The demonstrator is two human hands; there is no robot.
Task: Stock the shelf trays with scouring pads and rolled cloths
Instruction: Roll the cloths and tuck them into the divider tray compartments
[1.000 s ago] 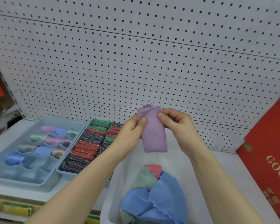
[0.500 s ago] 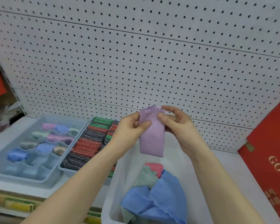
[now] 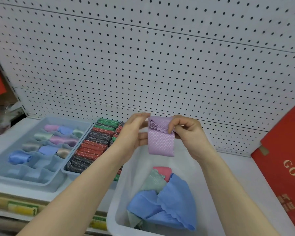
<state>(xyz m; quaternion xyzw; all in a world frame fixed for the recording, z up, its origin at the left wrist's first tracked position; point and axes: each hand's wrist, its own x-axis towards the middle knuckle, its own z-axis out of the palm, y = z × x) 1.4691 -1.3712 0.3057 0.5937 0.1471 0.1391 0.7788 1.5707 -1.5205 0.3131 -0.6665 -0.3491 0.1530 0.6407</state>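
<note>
A folded purple cloth hangs between my hands above a white bin. Its top edge is curled over into the start of a roll. My right hand pinches the curled top with thumb and fingers. My left hand holds the cloth's left edge with its fingers curved over the top. A blue divided tray on the left holds several rolled cloths in its back compartments. Beside it a second tray is packed with red, green and dark scouring pads.
The white bin holds loose blue cloths, a green one and a pink one. A white pegboard backs the shelf. A red box leans at the right. Yellow price labels run along the shelf's front edge.
The cloth's top edge has been turned down into a curl, so the hanging part is shorter. Both hands stayed above the bin, the left one now arched over the top.
</note>
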